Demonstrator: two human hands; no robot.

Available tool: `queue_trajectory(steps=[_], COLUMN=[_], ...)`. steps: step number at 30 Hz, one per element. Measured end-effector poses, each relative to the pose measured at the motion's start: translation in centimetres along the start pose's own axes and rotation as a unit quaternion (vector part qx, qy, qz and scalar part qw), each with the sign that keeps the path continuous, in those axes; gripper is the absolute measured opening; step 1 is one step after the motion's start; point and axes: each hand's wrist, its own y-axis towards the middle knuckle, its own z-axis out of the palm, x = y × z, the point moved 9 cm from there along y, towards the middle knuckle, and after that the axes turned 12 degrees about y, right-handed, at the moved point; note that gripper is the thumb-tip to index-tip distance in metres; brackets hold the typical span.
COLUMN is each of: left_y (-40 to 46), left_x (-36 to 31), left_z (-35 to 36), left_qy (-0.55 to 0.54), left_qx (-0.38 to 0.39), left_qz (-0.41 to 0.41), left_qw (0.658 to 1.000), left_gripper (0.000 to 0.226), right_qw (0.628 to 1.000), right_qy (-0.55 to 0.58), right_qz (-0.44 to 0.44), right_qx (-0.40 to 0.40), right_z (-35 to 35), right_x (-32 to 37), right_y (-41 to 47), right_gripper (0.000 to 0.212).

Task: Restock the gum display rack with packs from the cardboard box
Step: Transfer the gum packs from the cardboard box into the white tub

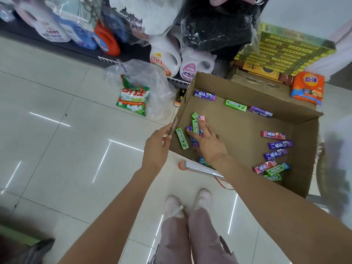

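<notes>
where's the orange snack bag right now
In the head view the orange snack bag sits at the upper right, just beyond the far right corner of the cardboard box, below the yellow-green display carton.

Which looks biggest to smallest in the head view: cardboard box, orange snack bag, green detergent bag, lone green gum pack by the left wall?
1. cardboard box, clearly largest.
2-3. green detergent bag and orange snack bag: look about alike, so unranked.
4. green gum pack, smallest.

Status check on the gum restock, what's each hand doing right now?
Left hand grips cardboard box corner. Right hand inside, fingers on green and purple gum packs. More packs scattered; nothing blocking.
</notes>
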Motion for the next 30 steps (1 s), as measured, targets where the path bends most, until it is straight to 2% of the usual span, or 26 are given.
queue_trajectory(steps=[4, 8, 13, 14, 16, 19, 21, 23, 25, 30], left_y=[0.0, 0.1, -0.9, -0.9, -0.5, 0.3, 1.1, 2.1, 2.9, 3.9], left_x=[-0.3, -0.1, -4.0, -5.0, -6.6, -7.1, -6.7, -6.1, -5.7, -5.3], left_z=[0.1, 0.3, -0.3, 0.3, 2.6, 7.3, 9.4, 10.6, 11.4, 12.6], left_qy=[0.008, 0.028, 0.111, 0.114, 0.116, 0.161, 0.171, 0.159, 0.143, 0.049], left_qx=[-0.006, -0.016, -0.097, -0.085, -0.011, 0.114, 0.149, 0.148, 0.139, 0.112], left_qz=[-0.002, -0.002, 0.095, 0.117, 0.133, 0.093, 0.043, -0.011, -0.055, -0.124], left_qw=[1.000, 0.999, 0.985, 0.983, 0.984, 0.976, 0.973, 0.976, 0.978, 0.985], left_gripper=[0.037, 0.038, 0.036, 0.036, 0.036, 0.037, 0.036, 0.035, 0.036, 0.029], right_qw=[1.000, 0.998, 1.000, 0.999, 0.998, 0.996, 0.986, 0.954, 0.921, 0.904], right_qy=[0.006, -0.025, 0.006, 0.016, 0.028, 0.064, 0.153, 0.256, 0.323, 0.369], right_qz=[-0.011, -0.030, 0.010, 0.027, 0.056, 0.055, 0.043, 0.072, 0.121, 0.151], right_qx=[0.028, 0.040, 0.008, 0.003, -0.002, -0.007, -0.058, -0.138, -0.180, -0.155], right_z=[0.1, 0.4, -0.2, -0.4, -0.9, -1.5, -2.6, -3.8, -4.3, -4.4], right_x=[0.3, 0.5, -2.7, -3.7, -5.4, -7.0, -7.6, -9.4, -11.2, -12.2], right_y=[-0.1, -0.3, -1.1, -1.4, -1.8, -2.3, -2.5, -2.6, -2.5, -1.2], right_gripper=[0.070, 0.057, 0.057, 0.057, 0.056, 0.056, 0.062, 0.063, 0.058, 0.046])
